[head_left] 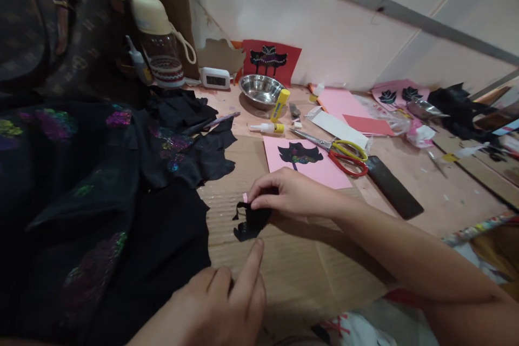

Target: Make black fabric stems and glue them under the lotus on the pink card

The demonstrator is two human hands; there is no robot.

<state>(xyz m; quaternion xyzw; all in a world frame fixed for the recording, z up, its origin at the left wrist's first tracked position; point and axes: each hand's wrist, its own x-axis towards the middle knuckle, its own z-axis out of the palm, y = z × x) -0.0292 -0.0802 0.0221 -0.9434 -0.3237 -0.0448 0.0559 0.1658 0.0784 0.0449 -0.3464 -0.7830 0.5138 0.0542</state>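
Note:
My right hand [290, 193] pinches a small cut piece of black cloth [254, 223] at its upper edge, over the corrugated cardboard [316, 265]. The piece has a notched left side and a thin strip hanging there. A tiny pink scrap [245, 198] shows at the fingertips. My left hand [221, 300] is just below, its index finger stretched toward the cloth's lower edge, apparently just short of it. The other fingers are bent, with nothing visible in them. Behind my right hand lies a pink card [334, 175] bearing a black cloth shape with glittery patches [300, 154].
Black glitter-patterned fabric [162, 227] covers the left side. Scissors [340, 154], a dark flat bar [393, 186], a glue bottle [267, 128], a yellow glue stick [279, 105] and a metal bowl [261, 91] lie beyond. A bottle [160, 43] and a handbag [77, 27] stand back left.

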